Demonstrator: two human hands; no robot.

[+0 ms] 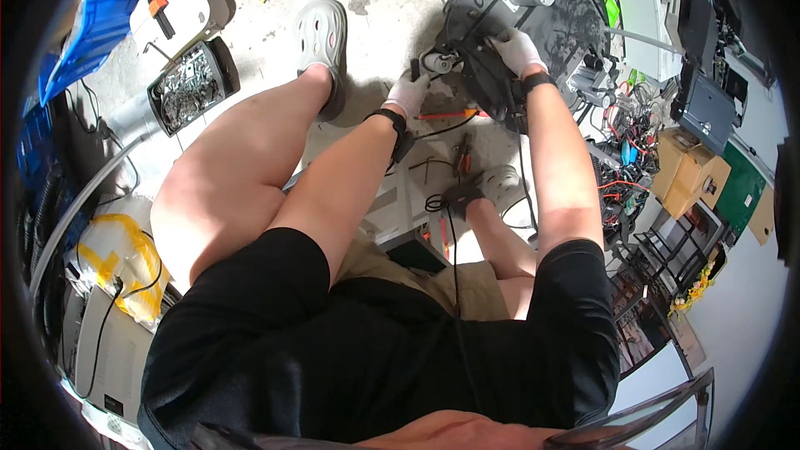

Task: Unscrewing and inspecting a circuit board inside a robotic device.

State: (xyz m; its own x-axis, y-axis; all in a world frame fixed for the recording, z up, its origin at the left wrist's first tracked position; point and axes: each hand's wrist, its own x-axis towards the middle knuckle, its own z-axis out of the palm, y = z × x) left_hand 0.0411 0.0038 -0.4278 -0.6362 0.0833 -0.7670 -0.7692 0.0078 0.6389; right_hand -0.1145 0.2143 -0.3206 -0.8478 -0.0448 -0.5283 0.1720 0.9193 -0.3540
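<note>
My left hand (407, 95), in a white glove, is closed with its fingertips beside a small dark upright piece (415, 70); what it grips is too small to make out. Just right of it sits a round metal motor-like part (439, 62). The white-gloved right hand (518, 53) is closed at the upper edge of a black plastic part (485, 75), with its fingertips partly hidden. This part lies against a large round black base (562, 21) on the floor. Below it are a red screwdriver (446, 115) and pliers with dark and orange handles (462, 156).
At the left, a black tray (193, 87) holds many screws, close to a white case (179, 4) and a blue crate (100, 17). Tangled cables (625, 146) and a cardboard box (682, 168) are at the right. A black cable (454, 250) hangs down the middle.
</note>
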